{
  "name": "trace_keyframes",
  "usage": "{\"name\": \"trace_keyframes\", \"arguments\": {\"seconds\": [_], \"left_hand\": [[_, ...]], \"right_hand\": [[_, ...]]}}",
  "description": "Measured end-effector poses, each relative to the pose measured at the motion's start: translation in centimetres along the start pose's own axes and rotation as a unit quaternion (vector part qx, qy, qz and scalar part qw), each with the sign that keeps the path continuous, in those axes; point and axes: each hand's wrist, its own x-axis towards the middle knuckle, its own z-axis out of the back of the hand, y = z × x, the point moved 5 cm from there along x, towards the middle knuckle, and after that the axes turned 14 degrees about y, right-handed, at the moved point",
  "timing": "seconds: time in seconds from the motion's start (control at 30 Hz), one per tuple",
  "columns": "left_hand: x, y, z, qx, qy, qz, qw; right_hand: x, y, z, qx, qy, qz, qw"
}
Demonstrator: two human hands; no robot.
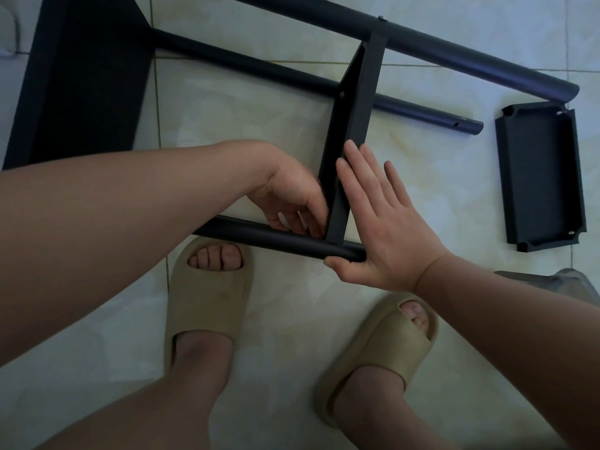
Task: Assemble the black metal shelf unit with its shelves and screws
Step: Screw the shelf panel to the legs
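Hiding behind the edge of the narrow black metal shelf panel (357, 102), the curled fingers (305, 219) of the left hand (289, 193) sit at its joint with the near black round metal pole (259, 233); whether they pinch anything cannot be told. The panel stands on edge between poles on the tiled floor (259, 125). The right hand (386, 228) presses flat against its outer face, fingers straight, thumb under the pole's end.

Pale tiled floor (279, 319); black tubes (454, 56), loose shelf tray (542, 177), beige slippers (207, 297) on it.
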Motion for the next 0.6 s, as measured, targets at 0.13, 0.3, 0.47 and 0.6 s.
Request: {"name": "trace_keyframes", "arguments": {"seconds": [0.13, 0.3, 0.47, 0.6], "left_hand": [[0.01, -0.52, 0.55, 0.010, -0.035, -0.004, 0.999], [0.50, -0.73, 0.66, -0.003, -0.037, -0.014, 0.999], [0.74, -0.56, 0.39, -0.037, -0.041, -0.060, 0.997], [0.68, -0.43, -0.04, -0.065, -0.045, -0.103, 0.992]], "right_hand": [[-0.02, 0.01, 0.04, 0.003, -0.004, 0.000, 1.000], [-0.02, 0.02, 0.00, 0.004, -0.008, 0.002, 1.000], [-0.01, -0.03, 0.00, 0.003, -0.005, 0.000, 1.000], [-0.01, -0.02, -0.03, 0.001, -0.009, 0.000, 1.000]]}}
